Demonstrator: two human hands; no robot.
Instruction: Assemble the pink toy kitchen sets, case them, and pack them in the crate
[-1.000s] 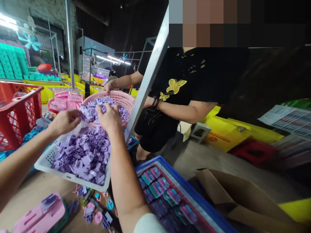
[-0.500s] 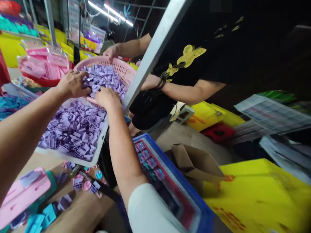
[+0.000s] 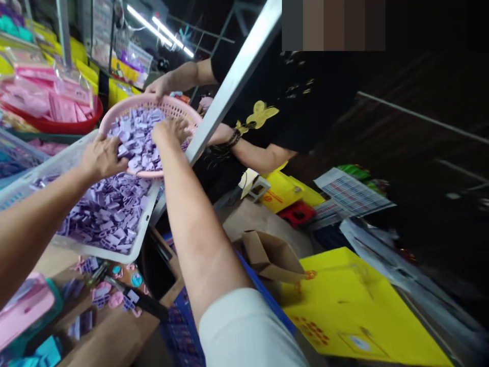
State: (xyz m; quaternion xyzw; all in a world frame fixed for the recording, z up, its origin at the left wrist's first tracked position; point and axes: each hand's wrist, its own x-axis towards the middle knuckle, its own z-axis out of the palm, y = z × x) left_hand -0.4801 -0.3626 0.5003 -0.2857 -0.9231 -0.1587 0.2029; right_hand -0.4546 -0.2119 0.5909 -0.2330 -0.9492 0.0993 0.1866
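A pink plastic basket [image 3: 110, 109] of small light-purple plastic pieces [image 3: 135, 132] is tilted over a white crate [image 3: 132, 255], which holds more of the same pieces [image 3: 107, 214]. My left hand [image 3: 102, 157] is closed on the basket's near left rim, its fingers partly hidden. Inside the basket, my right hand [image 3: 171, 131] reaches over the pieces with its fingers apart toward the far right wall. Another person's hand [image 3: 160, 84] holds the far rim, and that person's other hand [image 3: 220, 135] is at the right side, partly behind a metal post [image 3: 233, 84].
Pink packets fill a red basin [image 3: 82, 125] at left. Pink and purple parts [image 3: 114, 299] lie on the near table beside a dark-handled tool [image 3: 133, 295]. A blue crate [image 3: 181, 326], an open cardboard box [image 3: 275, 255] and a yellow box [image 3: 351, 300] stand at lower right.
The view has shifted. My right hand has moved across the pieces toward the basket's far right side. My left hand has come off the pieces to the near left rim.
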